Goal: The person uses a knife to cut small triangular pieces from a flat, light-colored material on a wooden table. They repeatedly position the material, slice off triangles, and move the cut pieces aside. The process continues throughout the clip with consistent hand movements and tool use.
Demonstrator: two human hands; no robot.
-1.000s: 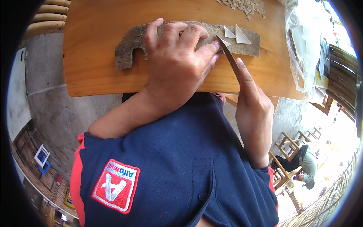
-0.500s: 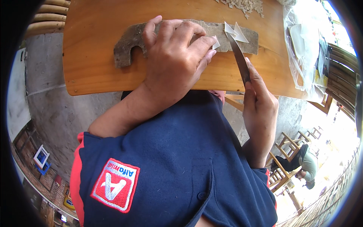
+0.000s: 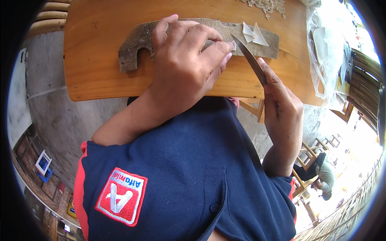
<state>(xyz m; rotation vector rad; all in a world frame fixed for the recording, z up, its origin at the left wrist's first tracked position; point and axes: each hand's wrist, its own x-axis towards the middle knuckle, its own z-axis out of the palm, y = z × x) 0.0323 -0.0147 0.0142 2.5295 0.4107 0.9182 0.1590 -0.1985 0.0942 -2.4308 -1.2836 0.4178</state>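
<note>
My left hand (image 3: pixel 187 60) rests over a worn wooden board (image 3: pixel 134 43) with a hooked notch at its left end. Its thumb and forefinger close on a small white flat piece (image 3: pixel 234 45), mostly hidden by the fingers. In my right hand (image 3: pixel 284 103) is a knife (image 3: pixel 253 63) gripped by its handle, which the fingers hide. The blade slants up and left, its tip near the left fingertips. Two thin white triangular pieces (image 3: pixel 260 37) lie partly overlapping on the right part of the board.
The board lies on a varnished wooden table (image 3: pixel 94 76). Many small off-white cut bits (image 3: pixel 271 5) are heaped at the far edge. Clear plastic bags (image 3: pixel 321 56) sit at the right. Farther right, a person (image 3: pixel 326 174) bends near wooden stools.
The knife tip has come away from the white triangular pieces and shifted left, close to my left fingertips. My right hand has moved slightly right. My left hand keeps its pinch.
</note>
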